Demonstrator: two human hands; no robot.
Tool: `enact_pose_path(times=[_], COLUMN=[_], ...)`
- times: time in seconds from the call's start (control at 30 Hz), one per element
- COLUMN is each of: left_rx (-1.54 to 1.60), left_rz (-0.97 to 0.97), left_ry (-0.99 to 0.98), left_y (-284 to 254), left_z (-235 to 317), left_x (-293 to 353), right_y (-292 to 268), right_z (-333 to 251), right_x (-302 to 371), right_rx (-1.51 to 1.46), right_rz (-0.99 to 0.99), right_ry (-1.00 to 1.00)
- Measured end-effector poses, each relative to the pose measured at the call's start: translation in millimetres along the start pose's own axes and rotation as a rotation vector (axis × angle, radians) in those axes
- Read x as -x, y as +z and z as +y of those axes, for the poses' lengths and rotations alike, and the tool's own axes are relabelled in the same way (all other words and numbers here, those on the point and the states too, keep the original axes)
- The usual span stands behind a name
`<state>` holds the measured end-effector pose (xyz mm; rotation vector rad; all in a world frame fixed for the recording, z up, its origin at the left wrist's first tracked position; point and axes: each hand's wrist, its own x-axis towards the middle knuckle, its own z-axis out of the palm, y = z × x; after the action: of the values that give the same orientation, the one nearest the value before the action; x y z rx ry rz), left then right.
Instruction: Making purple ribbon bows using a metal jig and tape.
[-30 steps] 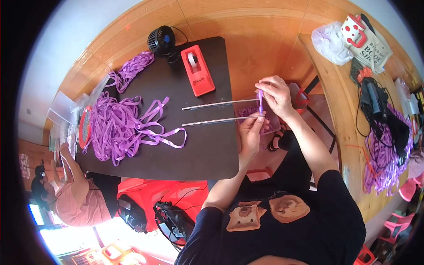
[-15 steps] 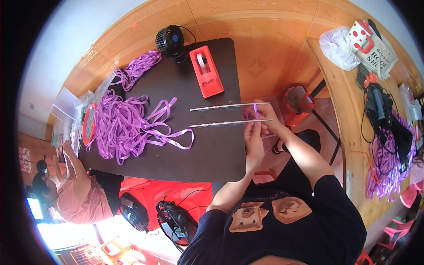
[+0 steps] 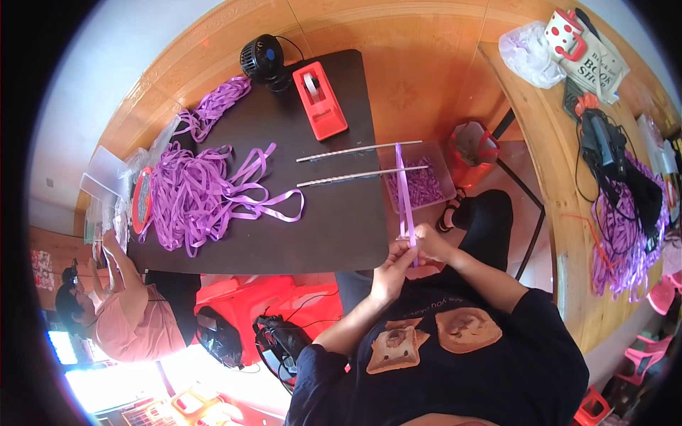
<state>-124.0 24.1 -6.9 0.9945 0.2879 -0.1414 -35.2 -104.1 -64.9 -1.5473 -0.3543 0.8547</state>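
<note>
A narrow purple ribbon (image 3: 404,195) runs taut from two thin metal rods toward my body. The far rod (image 3: 348,151) and the near rod (image 3: 355,176) lie roughly parallel, sticking out past the table's right edge. At the ribbon's near end, my left hand (image 3: 392,273) pinches it between closed fingers. My right hand (image 3: 435,245) is closed right beside it, also at the ribbon; what lies inside its fingers is partly hidden. A large tangle of purple ribbon (image 3: 188,199) covers the table's left part, with loops trailing toward the rods.
Under the rod ends, a clear plastic bin (image 3: 444,190) holds short purple pieces. A red tape dispenser (image 3: 328,117) and black fan (image 3: 261,59) stand on the dark table (image 3: 312,234). A wooden bench (image 3: 543,213) is at right. Another person (image 3: 138,312) sits at left.
Both hands have moved from the rods back toward my body, drawing the ribbon out long. The bin below has come into fuller view.
</note>
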Motion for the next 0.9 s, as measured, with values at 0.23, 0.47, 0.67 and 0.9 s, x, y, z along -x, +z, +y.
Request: enact_pose_path(times=[0.23, 0.47, 0.67, 0.9], left_rx=[-0.073, -0.193, -0.26, -0.568], left_rz=[0.002, 0.019, -0.057, -0.098], left_ry=[-0.078, -0.044, -0.087, -0.084], left_y=[-16.8, -26.0, -27.5, -32.6], left_z=[-3.3, -11.4, 15.6, -2.9], left_x=[-17.6, -16.3, -2.9, 23.1], right_y=[11.2, 16.9, 19.8, 18.7], right_z=[48.4, 20.0, 13.7, 20.9], right_x=[30.5, 48.9, 53.1, 54.1], right_rx=[-0.089, -0.171, -0.193, -0.231], right_rz=[-0.048, -0.23, -0.342, -0.289], right_ry=[0.141, 0.264, 0.205, 0.248])
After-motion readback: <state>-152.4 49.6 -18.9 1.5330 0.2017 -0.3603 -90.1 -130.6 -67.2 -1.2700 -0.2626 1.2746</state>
